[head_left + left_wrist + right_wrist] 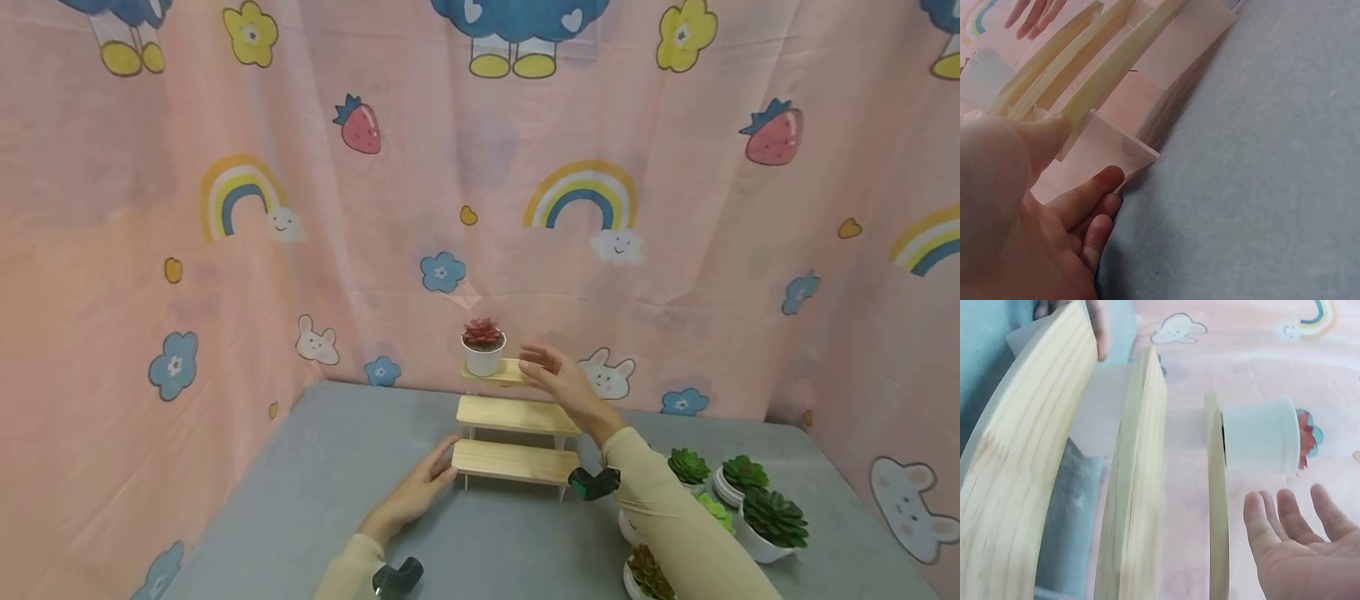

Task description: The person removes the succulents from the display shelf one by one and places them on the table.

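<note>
A three-tier wooden display stand [516, 461] with pale side supports stands on the grey table. A white pot [483, 360] with a reddish artificial succulent [483, 332] sits at the left of its top tier. My left hand [417, 492] touches the left end of the lowest tier; in the left wrist view the thumb lies at the plank's end and the fingers rest by the support panel [1094, 153]. Over the top tier's right end, my right hand [562, 385] holds nothing, its fingers spread loosely. In the right wrist view those fingers [1294, 519] are apart from the pot.
Several potted succulents stand at the right of the table, among them a dark green one [776, 518] and a brownish one [649, 573]; my right forearm [675, 508] partly covers them. A pink printed curtain [495, 183] hangs close behind the stand.
</note>
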The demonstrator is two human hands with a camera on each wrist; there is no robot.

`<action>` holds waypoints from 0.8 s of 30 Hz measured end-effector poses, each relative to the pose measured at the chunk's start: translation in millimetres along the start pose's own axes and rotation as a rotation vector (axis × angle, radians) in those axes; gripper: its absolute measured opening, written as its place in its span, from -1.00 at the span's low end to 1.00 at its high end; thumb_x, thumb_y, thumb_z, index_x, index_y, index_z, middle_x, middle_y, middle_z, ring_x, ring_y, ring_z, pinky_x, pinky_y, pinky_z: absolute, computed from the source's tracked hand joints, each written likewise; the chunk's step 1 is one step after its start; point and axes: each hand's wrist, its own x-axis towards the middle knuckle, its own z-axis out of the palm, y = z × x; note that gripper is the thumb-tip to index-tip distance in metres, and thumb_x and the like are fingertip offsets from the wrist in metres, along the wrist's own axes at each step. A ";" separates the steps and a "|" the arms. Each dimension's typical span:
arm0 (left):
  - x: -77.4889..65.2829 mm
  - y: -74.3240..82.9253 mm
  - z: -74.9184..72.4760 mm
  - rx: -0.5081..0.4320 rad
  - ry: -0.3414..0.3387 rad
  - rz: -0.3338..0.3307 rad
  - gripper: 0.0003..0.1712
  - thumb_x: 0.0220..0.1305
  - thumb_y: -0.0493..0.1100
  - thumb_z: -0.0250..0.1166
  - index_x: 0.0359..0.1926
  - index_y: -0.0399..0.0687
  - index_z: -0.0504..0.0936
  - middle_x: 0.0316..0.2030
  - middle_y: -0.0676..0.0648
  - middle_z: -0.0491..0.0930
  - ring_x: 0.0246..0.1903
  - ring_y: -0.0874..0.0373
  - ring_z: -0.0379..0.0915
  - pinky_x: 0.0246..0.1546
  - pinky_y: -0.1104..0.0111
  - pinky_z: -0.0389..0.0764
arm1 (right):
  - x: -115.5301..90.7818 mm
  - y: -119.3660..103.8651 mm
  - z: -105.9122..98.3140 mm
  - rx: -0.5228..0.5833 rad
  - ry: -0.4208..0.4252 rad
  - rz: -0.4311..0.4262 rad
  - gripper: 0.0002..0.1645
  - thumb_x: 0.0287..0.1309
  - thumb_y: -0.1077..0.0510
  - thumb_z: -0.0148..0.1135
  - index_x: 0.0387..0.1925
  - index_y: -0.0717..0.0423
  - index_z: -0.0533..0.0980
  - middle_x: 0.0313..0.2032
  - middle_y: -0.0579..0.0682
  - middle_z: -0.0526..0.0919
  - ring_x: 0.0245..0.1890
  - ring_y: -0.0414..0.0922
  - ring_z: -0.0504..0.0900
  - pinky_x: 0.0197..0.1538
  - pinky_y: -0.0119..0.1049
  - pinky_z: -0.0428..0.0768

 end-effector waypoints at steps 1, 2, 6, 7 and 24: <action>0.0 -0.3 0.0 -0.002 -0.002 -0.002 -0.28 0.57 0.07 0.04 0.61 0.13 0.03 0.46 -0.37 0.28 0.45 -0.30 0.23 0.41 -0.25 0.24 | 2.8 0.1 2.8 0.001 0.006 0.002 -0.32 0.52 0.10 0.04 0.50 0.29 0.13 0.46 0.39 0.23 0.47 0.31 0.25 0.47 0.17 0.31; 0.0 -0.5 0.0 -0.003 -0.004 -0.007 -0.28 0.57 0.08 0.04 0.61 0.15 0.04 0.46 -0.37 0.28 0.46 -0.30 0.23 0.41 -0.24 0.25 | 5.6 -0.3 5.8 0.000 0.015 0.009 -0.31 0.51 0.12 0.05 0.51 0.29 0.12 0.47 0.40 0.22 0.48 0.31 0.24 0.48 0.17 0.30; 0.2 -1.6 -0.4 -0.006 -0.006 0.003 -0.29 0.58 0.06 0.03 0.61 0.14 0.03 0.46 -0.38 0.27 0.46 -0.31 0.23 0.41 -0.25 0.24 | 17.0 -3.9 17.0 -0.013 0.069 0.047 -0.26 0.46 0.12 0.13 0.52 0.24 0.11 0.49 0.37 0.19 0.51 0.29 0.20 0.50 0.19 0.26; 0.2 -1.6 -0.4 -0.007 -0.005 0.005 -0.29 0.58 0.06 0.03 0.61 0.13 0.03 0.46 -0.38 0.27 0.46 -0.31 0.23 0.41 -0.25 0.23 | 19.8 -4.6 19.2 -0.022 0.079 0.050 -0.24 0.45 0.12 0.15 0.53 0.24 0.11 0.50 0.37 0.19 0.52 0.29 0.19 0.51 0.19 0.25; -0.8 3.4 2.3 0.014 -0.002 -0.001 -0.30 0.60 0.02 0.01 0.61 0.09 0.02 0.45 -0.42 0.27 0.44 -0.34 0.25 0.41 -0.29 0.21 | 41.9 4.0 35.5 -0.021 0.121 0.054 -0.05 0.30 0.24 0.31 0.57 0.16 0.04 0.52 0.31 0.17 0.54 0.31 0.14 0.52 0.18 0.22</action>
